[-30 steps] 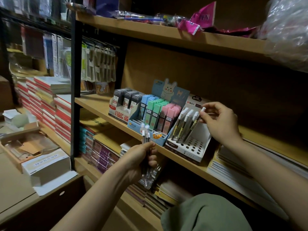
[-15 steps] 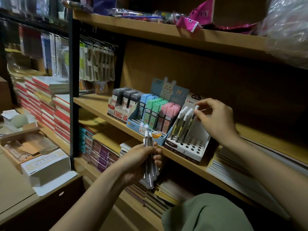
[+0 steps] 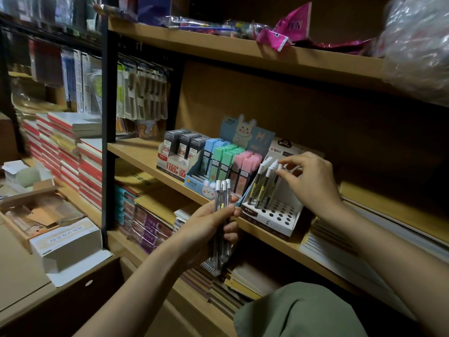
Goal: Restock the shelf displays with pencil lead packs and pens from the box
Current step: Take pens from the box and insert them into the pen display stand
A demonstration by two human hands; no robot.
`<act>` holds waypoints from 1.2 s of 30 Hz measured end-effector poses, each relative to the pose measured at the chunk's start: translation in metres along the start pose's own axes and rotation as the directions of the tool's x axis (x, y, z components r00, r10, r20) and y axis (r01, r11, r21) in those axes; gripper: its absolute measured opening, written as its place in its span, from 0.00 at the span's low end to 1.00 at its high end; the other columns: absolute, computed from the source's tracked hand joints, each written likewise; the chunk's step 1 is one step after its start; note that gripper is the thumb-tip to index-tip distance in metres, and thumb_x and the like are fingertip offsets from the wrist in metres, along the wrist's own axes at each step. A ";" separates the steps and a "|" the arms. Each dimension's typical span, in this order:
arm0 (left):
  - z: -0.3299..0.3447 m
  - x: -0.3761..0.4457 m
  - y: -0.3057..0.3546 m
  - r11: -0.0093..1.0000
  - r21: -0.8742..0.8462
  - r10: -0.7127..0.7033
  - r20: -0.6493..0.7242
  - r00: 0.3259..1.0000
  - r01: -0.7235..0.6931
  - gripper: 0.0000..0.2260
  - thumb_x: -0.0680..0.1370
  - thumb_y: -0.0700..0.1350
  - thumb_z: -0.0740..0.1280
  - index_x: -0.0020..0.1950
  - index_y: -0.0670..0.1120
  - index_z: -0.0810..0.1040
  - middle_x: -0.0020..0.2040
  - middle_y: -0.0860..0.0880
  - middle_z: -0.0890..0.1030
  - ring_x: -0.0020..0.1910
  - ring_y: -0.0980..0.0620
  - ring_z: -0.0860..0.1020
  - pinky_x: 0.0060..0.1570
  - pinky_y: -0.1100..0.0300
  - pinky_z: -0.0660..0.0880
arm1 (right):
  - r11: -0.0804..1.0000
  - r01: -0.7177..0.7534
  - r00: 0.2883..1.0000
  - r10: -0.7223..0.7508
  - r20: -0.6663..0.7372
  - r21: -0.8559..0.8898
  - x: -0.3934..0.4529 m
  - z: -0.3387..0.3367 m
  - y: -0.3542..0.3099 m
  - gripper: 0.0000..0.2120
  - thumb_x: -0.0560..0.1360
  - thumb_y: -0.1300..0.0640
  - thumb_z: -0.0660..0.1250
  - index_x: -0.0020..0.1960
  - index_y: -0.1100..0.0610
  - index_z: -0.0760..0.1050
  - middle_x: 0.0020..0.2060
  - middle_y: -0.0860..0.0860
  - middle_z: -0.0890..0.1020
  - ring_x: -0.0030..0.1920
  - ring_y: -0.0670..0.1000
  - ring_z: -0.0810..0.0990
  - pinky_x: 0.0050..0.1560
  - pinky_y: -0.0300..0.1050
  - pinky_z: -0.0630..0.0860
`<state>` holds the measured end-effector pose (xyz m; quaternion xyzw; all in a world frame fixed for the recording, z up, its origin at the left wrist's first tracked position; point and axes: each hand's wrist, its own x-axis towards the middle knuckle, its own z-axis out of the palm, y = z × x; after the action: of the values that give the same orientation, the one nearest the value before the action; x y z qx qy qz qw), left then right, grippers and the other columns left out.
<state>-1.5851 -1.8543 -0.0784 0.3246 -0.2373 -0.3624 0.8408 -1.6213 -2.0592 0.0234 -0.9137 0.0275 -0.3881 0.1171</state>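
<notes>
My left hand (image 3: 209, 227) grips a bundle of white-capped pens (image 3: 222, 215) upright, just in front of the middle shelf's edge. My right hand (image 3: 308, 183) pinches the white cap of one pen (image 3: 273, 188) standing in the white display stand (image 3: 274, 212), whose base has rows of round holes. Several pens stand along the stand's left side. Left of it sits a blue bunny display (image 3: 223, 166) with blue, green and pink lead packs, then a white display of dark lead packs (image 3: 181, 152).
The wooden middle shelf (image 3: 136, 152) carries the displays. Notebooks are stacked below (image 3: 145, 227) and to the left (image 3: 73, 156). Open cardboard boxes (image 3: 60, 239) sit on a low surface at left. Pink packaging (image 3: 286, 32) and a plastic bag (image 3: 418, 45) lie on the top shelf.
My right hand has lowered the pen further into the stand, among the standing ones. My left hand has lifted the bundle a little towards the shelf edge.
</notes>
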 end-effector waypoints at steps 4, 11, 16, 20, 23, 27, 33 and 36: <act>0.001 -0.001 -0.001 0.999 0.044 0.000 -0.032 0.999 0.001 0.19 0.76 0.41 0.63 0.67 0.44 0.67 0.39 0.48 0.78 0.30 0.56 0.71 0.28 0.64 0.71 | 0.999 -0.005 1.000 0.006 -0.015 0.034 0.003 -0.003 -0.006 0.08 0.76 0.57 0.70 0.53 0.58 0.84 0.48 0.53 0.83 0.43 0.44 0.76 0.41 0.28 0.67; 0.003 -0.004 0.001 0.996 0.093 -0.005 -0.053 0.999 0.010 0.20 0.76 0.42 0.64 0.67 0.44 0.67 0.39 0.48 0.78 0.30 0.55 0.72 0.29 0.64 0.73 | 0.999 0.004 1.000 -0.003 0.023 -0.034 0.004 -0.002 -0.007 0.07 0.76 0.57 0.71 0.51 0.58 0.84 0.48 0.52 0.83 0.45 0.47 0.79 0.46 0.40 0.78; 0.008 -0.007 0.004 0.987 0.161 0.015 -0.017 1.000 -0.012 0.19 0.76 0.42 0.63 0.68 0.45 0.67 0.39 0.49 0.79 0.32 0.55 0.73 0.31 0.63 0.74 | 0.997 -0.011 0.998 0.016 0.067 -0.082 -0.003 -0.004 -0.012 0.14 0.77 0.54 0.68 0.61 0.57 0.79 0.56 0.51 0.78 0.46 0.44 0.76 0.49 0.37 0.75; 0.011 -0.010 0.008 0.977 0.214 0.019 0.020 1.000 -0.023 0.20 0.77 0.43 0.63 0.69 0.44 0.67 0.40 0.49 0.78 0.33 0.55 0.73 0.33 0.64 0.73 | 0.979 -0.013 0.999 0.004 0.045 0.205 -0.015 -0.010 -0.032 0.14 0.76 0.52 0.69 0.61 0.52 0.79 0.52 0.45 0.78 0.41 0.37 0.76 0.37 0.25 0.72; 0.017 -0.011 0.009 0.974 0.228 -0.001 0.071 0.997 -0.016 0.17 0.79 0.43 0.61 0.67 0.42 0.67 0.41 0.49 0.76 0.34 0.55 0.71 0.34 0.64 0.72 | 0.925 -0.196 0.939 0.082 0.333 0.325 -0.018 -0.004 -0.050 0.13 0.74 0.45 0.70 0.56 0.48 0.81 0.44 0.42 0.83 0.41 0.38 0.80 0.36 0.29 0.73; 0.024 -0.014 0.011 0.945 0.323 -0.014 0.175 0.984 -0.044 0.08 0.82 0.43 0.57 0.59 0.42 0.66 0.38 0.51 0.77 0.35 0.54 0.71 0.36 0.64 0.73 | 0.726 -0.403 0.877 0.131 0.463 0.558 -0.023 0.009 -0.059 0.13 0.71 0.56 0.75 0.54 0.56 0.81 0.37 0.47 0.86 0.36 0.38 0.83 0.30 0.27 0.72; 0.017 -0.013 0.009 0.975 0.221 -0.014 0.012 1.000 0.011 0.10 0.82 0.42 0.58 0.63 0.43 0.69 0.44 0.45 0.79 0.39 0.50 0.78 0.41 0.56 0.77 | 0.639 -0.446 0.876 0.169 0.451 0.627 -0.017 -0.002 -0.049 0.09 0.73 0.60 0.72 0.52 0.52 0.81 0.45 0.51 0.86 0.47 0.48 0.84 0.43 0.39 0.79; 0.014 -0.011 0.007 0.970 0.240 -0.041 0.000 0.999 0.039 0.10 0.82 0.41 0.59 0.64 0.43 0.69 0.44 0.46 0.78 0.39 0.52 0.77 0.40 0.57 0.78 | 0.587 -0.439 0.881 0.131 0.456 0.680 -0.020 -0.007 -0.045 0.12 0.74 0.63 0.70 0.57 0.57 0.80 0.49 0.56 0.85 0.49 0.52 0.84 0.47 0.40 0.81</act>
<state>-1.5978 -1.8474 -0.0653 0.4276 -0.2746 -0.3487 0.7875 -1.6420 -2.0141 0.0246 -0.8133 -0.0125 -0.1650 0.5579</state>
